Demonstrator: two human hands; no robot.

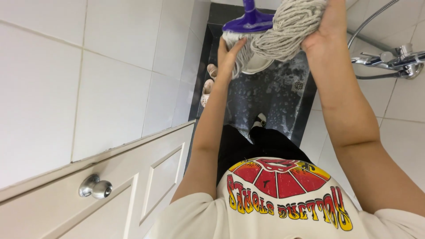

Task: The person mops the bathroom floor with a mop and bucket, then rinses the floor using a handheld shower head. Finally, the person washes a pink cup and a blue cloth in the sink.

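Hands wring the mop (283,31): right hand (325,26) clenched around strands, left hand (230,55) open, cupping below. Best squeeze over the drain (298,85).

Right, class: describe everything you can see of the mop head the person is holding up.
The mop head is a thick bundle of pale grey-white cotton-like strings fixed to a purple plastic clamp with a purple handle stub running out of the top of the view. It is held up high over the wet dark floor. The right hand wraps the strings, gathering them into a bunch; the left hand presses its fingers against the strings below the clamp.
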